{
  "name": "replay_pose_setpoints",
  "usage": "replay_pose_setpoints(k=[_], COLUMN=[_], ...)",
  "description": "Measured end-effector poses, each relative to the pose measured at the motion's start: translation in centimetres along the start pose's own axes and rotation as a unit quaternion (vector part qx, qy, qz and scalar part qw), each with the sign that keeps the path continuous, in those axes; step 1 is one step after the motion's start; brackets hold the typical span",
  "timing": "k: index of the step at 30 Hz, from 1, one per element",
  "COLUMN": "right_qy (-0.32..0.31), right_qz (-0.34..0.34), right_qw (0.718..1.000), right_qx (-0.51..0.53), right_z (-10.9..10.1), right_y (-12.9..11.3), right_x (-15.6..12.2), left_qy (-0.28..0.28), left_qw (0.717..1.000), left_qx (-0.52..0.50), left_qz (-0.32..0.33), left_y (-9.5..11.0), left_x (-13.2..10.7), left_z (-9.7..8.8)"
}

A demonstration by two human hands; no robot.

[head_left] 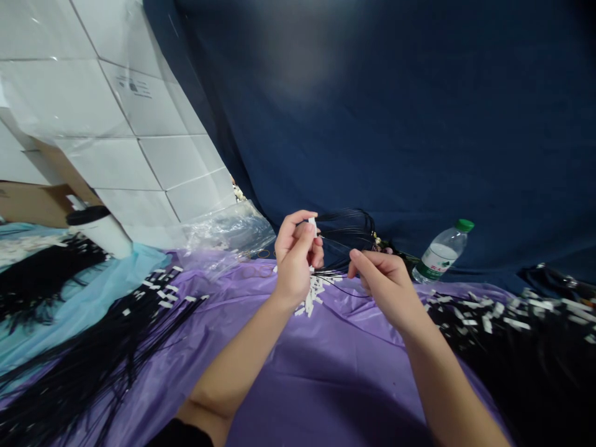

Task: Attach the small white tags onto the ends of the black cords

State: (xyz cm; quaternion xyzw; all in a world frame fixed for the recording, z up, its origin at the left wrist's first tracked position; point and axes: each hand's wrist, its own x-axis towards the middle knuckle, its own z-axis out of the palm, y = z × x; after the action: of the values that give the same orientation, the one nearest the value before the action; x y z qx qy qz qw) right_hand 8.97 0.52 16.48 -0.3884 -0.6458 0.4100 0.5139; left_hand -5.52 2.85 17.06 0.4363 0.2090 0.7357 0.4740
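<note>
My left hand is raised over the purple sheet, its thumb and fingers pinched on a small white tag. Thin black cords loop out from the tag toward the right. My right hand is closed in a pinch on one of those black cords, just right of the left hand. Under both hands lies a small heap of loose white tags.
Bundles of black cords with white tags lie at the left and at the right. A plastic water bottle with a green cap lies behind my right hand. White boxes are stacked at left, with a clear plastic bag and a dark blue cloth backdrop.
</note>
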Motion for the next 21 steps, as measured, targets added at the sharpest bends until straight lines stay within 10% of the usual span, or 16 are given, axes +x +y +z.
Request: replay_pose_setpoints(k=[21], right_qy=[-0.001], right_qz=[0.003], right_qw=[1.0], right_qx=[0.007], right_z=[-0.29], right_y=[-0.87], right_x=[-0.63], left_qy=[-0.035], left_qw=[0.999], left_qx=[0.015], left_qz=[0.03], left_y=[0.13], left_x=[-0.24], left_z=[-0.1])
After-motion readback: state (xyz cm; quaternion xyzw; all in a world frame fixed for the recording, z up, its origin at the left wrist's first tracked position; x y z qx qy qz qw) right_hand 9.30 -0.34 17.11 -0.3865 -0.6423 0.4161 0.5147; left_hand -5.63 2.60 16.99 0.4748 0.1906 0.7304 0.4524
